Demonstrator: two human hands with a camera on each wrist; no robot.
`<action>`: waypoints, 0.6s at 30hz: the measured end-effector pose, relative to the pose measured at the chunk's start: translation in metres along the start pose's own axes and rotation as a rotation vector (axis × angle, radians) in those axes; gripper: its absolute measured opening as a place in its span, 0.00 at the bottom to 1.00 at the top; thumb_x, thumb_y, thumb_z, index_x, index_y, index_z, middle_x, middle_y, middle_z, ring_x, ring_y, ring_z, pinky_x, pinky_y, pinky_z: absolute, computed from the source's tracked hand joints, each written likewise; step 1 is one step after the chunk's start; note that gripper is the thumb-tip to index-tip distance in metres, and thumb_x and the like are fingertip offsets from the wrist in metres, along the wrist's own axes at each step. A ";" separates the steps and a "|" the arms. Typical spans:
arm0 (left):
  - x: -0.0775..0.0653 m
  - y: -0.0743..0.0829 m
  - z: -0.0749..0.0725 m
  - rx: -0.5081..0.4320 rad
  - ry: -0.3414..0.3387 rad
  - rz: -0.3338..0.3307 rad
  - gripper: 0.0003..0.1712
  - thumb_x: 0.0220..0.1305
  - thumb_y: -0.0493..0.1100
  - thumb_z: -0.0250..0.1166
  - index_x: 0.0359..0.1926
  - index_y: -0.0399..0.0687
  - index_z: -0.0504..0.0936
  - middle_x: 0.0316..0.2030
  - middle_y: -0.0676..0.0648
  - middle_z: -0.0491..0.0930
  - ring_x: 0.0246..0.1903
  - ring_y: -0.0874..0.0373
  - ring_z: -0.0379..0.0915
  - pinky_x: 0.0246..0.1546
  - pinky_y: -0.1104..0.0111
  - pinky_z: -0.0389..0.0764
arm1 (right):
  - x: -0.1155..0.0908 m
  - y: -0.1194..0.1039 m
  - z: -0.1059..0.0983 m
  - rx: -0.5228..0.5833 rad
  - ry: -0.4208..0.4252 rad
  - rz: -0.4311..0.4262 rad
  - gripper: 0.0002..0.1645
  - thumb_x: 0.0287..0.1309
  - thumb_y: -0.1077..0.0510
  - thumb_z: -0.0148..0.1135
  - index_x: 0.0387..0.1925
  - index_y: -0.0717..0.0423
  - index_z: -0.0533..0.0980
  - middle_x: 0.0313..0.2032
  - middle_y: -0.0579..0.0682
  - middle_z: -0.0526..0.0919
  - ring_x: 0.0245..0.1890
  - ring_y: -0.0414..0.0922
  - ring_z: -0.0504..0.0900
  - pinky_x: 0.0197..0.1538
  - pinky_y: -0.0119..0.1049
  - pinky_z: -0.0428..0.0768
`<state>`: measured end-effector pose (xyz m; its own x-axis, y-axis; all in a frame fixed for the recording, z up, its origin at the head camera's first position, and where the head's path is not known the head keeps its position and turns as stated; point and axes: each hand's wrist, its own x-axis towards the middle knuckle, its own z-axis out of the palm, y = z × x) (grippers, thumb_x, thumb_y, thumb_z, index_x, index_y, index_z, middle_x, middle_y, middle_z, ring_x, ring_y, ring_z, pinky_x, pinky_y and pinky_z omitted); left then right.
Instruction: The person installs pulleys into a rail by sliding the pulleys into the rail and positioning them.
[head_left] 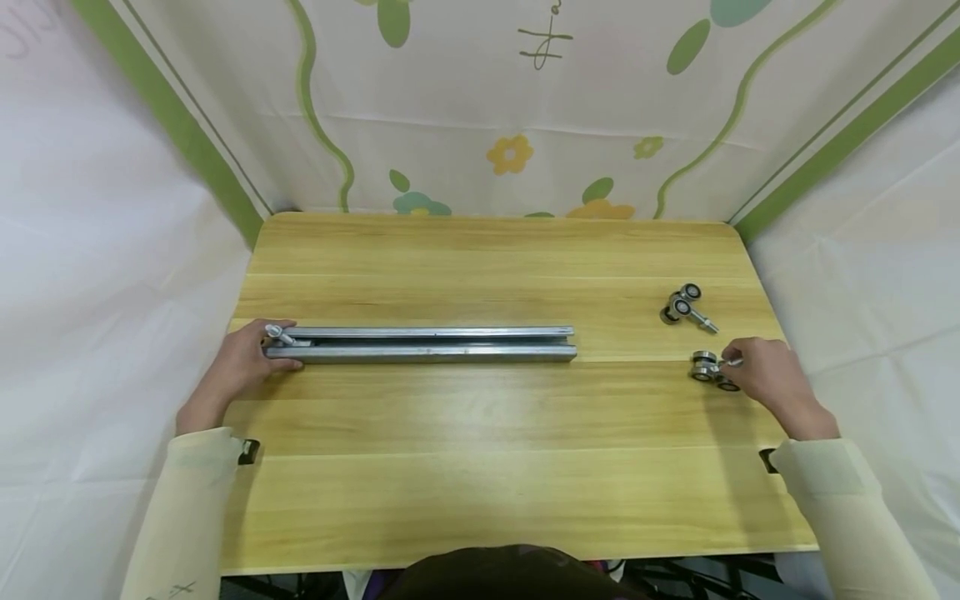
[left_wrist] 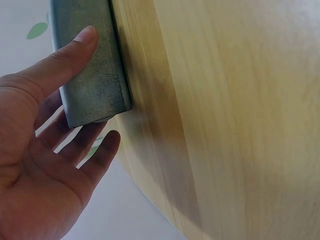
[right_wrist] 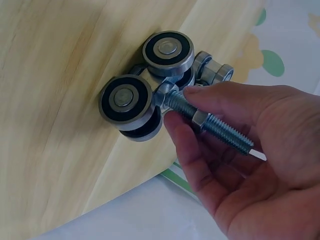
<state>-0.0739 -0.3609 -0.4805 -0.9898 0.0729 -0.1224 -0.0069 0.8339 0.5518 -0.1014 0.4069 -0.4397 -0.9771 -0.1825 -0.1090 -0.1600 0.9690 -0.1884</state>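
Note:
A grey metal channel rail [head_left: 450, 354] lies lengthwise on the table, its slot facing up. My left hand [head_left: 243, 358] grips its left end, thumb on the near side wall; in the left wrist view the thumb lies flat on the rail [left_wrist: 95, 95]. A threaded bolt [head_left: 279, 335] sticks up from the slot at that end; what it joins inside is hidden. Over the table's right side, my right hand [head_left: 768, 375] pinches the threaded stem of a roller trolley [right_wrist: 127, 102] between thumb and fingers. A nut [right_wrist: 200, 118] sits on this stem.
Just beyond the right hand, another roller trolley [head_left: 681, 307] lies on the wooden table [head_left: 480, 483]. White cloth with green bands and flowers [head_left: 510, 155] rises behind the table, and plain white cloth hangs at both sides.

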 end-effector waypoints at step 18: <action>-0.001 0.001 -0.001 0.001 0.007 0.011 0.42 0.46 0.46 0.77 0.62 0.37 0.75 0.55 0.26 0.73 0.53 0.30 0.68 0.55 0.37 0.69 | 0.007 0.000 -0.006 -0.050 -0.058 -0.067 0.06 0.49 0.60 0.66 0.28 0.60 0.85 0.26 0.54 0.86 0.22 0.47 0.79 0.29 0.53 0.80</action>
<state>-0.0731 -0.3604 -0.4788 -0.9907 0.0783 -0.1111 0.0040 0.8339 0.5518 -0.1094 0.4067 -0.4345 -0.9546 -0.2551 -0.1539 -0.2329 0.9611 -0.1486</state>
